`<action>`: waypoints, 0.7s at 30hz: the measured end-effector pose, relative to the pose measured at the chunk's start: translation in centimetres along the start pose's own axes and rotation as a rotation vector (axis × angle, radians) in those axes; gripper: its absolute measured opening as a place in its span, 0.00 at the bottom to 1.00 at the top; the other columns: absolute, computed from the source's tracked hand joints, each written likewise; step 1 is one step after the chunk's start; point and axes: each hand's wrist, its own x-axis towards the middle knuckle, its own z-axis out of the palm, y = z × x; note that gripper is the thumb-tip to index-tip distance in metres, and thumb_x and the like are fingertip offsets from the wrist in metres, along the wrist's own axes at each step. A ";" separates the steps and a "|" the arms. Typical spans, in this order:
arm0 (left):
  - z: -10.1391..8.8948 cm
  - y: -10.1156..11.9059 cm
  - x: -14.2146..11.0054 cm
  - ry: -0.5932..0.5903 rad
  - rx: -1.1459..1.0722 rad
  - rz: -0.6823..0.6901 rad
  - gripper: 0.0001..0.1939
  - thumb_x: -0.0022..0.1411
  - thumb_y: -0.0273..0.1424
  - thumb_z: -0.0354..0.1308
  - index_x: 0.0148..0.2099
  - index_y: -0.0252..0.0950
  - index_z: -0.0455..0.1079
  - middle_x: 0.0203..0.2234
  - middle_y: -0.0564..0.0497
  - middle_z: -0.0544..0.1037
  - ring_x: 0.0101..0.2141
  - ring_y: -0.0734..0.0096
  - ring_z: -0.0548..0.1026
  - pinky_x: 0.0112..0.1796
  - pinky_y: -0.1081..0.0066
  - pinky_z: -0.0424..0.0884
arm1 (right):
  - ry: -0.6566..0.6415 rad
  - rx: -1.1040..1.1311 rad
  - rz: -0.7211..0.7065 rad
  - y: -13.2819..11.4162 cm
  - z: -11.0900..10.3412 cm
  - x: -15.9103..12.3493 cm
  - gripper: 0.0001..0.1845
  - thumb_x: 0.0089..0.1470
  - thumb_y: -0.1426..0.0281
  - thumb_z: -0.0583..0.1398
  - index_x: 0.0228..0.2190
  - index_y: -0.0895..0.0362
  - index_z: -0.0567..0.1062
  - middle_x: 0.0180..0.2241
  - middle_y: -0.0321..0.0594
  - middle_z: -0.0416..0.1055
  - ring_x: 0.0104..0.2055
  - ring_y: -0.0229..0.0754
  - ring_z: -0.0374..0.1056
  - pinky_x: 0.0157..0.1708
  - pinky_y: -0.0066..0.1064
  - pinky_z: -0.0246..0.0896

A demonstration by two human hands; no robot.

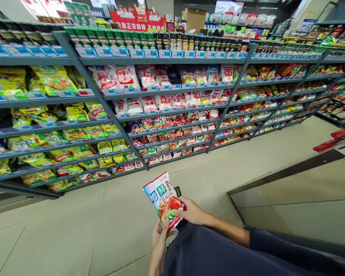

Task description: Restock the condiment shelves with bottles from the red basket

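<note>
A white and red seasoning packet (163, 197) with green and blue Chinese lettering and a picture of vegetables is held low in front of my body. My left hand (160, 232) grips its bottom edge, the thumb lying on the printed front. On the packet's right side my right hand (189, 211) is closed, its thumb also across the front. Fingers behind the packet are hidden. The packet tilts, with its top edge pointing away from me.
Ahead runs a long grey shelf rack (161, 92) filled with seasoning bags, with rows of green-capped jars (112, 40) on top. A dark-edged metal-panelled counter (290, 191) stands at the right. Beige tiled floor (74, 226) lies between. A green exit sign (177, 191) shows on the floor behind the packet.
</note>
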 end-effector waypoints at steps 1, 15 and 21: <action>0.4 -0.4 -0.4 -0.022 0.011 -0.012 0.39 0.48 0.50 0.76 0.57 0.34 0.74 0.48 0.40 0.82 0.38 0.58 0.83 0.28 0.69 0.81 | 0.001 0.007 0.019 0.4 -0.4 -0.6 0.28 0.54 0.54 0.70 0.49 0.59 0.77 0.45 0.41 0.80 0.44 0.46 0.76 0.44 0.36 0.73; 7.6 -0.7 -0.3 -0.252 0.105 0.124 0.37 0.52 0.46 0.75 0.57 0.33 0.69 0.45 0.42 0.82 0.32 0.67 0.79 0.23 0.74 0.75 | 0.065 -0.359 -0.263 -3.4 -8.5 -5.5 0.21 0.64 0.56 0.63 0.51 0.56 0.79 0.55 0.47 0.75 0.55 0.47 0.72 0.56 0.40 0.69; 8.1 -3.1 -1.0 -0.068 0.079 0.072 0.33 0.54 0.45 0.74 0.55 0.34 0.68 0.37 0.49 0.80 0.22 0.80 0.69 0.18 0.79 0.65 | 0.462 -0.379 -0.468 -9.5 -16.4 -6.6 0.20 0.69 0.56 0.57 0.56 0.51 0.76 0.52 0.45 0.76 0.50 0.44 0.76 0.55 0.42 0.71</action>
